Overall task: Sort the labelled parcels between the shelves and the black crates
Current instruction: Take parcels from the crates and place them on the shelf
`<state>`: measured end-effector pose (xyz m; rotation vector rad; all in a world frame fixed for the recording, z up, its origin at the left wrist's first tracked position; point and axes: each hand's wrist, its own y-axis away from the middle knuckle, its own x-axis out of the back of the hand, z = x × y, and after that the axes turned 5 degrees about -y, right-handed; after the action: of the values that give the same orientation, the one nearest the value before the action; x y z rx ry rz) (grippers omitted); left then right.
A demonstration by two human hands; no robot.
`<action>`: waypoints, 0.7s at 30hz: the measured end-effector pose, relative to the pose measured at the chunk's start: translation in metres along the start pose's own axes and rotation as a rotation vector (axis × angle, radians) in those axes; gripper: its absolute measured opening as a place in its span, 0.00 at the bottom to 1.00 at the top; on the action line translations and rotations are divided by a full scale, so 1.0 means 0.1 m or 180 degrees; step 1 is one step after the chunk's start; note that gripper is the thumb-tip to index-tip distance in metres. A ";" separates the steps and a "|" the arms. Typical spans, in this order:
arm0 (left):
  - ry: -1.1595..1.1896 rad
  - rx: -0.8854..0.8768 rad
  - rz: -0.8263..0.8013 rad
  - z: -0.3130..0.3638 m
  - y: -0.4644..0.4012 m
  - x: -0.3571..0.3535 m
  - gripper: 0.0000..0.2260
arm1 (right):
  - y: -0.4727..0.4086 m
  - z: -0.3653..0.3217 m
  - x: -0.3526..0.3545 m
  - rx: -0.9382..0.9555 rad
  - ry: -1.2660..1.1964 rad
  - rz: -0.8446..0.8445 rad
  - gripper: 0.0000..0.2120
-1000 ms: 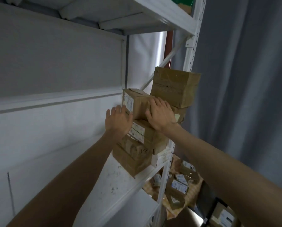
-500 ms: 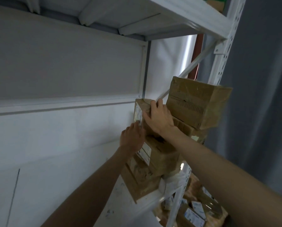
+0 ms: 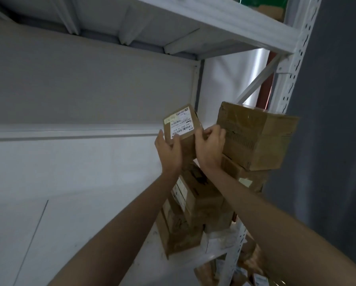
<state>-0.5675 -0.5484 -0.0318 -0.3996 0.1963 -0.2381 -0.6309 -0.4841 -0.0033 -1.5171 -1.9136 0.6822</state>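
Note:
A small brown parcel with a white label [image 3: 182,125] is held up above a stack of brown parcels [image 3: 191,205] on the white shelf [image 3: 195,259]. My left hand [image 3: 169,151] grips its left side and my right hand [image 3: 211,146] grips its right side. The parcel is tilted, label facing me. A bigger brown parcel [image 3: 257,135] sits just to the right, on top of another box [image 3: 247,178]. No black crate is in view.
The white upper shelf [image 3: 214,23] hangs above. A white perforated upright [image 3: 290,65] and a diagonal brace [image 3: 255,79] stand at the right, with a grey curtain [image 3: 327,120] beyond. More labelled parcels [image 3: 251,267] lie low at the bottom right.
Both hands have closed on the top small parcel and lifted it off the stack, turning its label towards me. The view has tilted upward.

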 end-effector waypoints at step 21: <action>-0.0708 -0.0379 0.0493 0.48 0.90 1.35 0.27 | 1.31 -0.49 0.11 -0.0800 -0.1598 -0.1324 0.19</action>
<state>-0.4102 -0.4866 -0.0444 -0.5231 0.0224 -0.0286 -0.5094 -0.4437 -0.0611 -1.0837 -2.6783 0.6924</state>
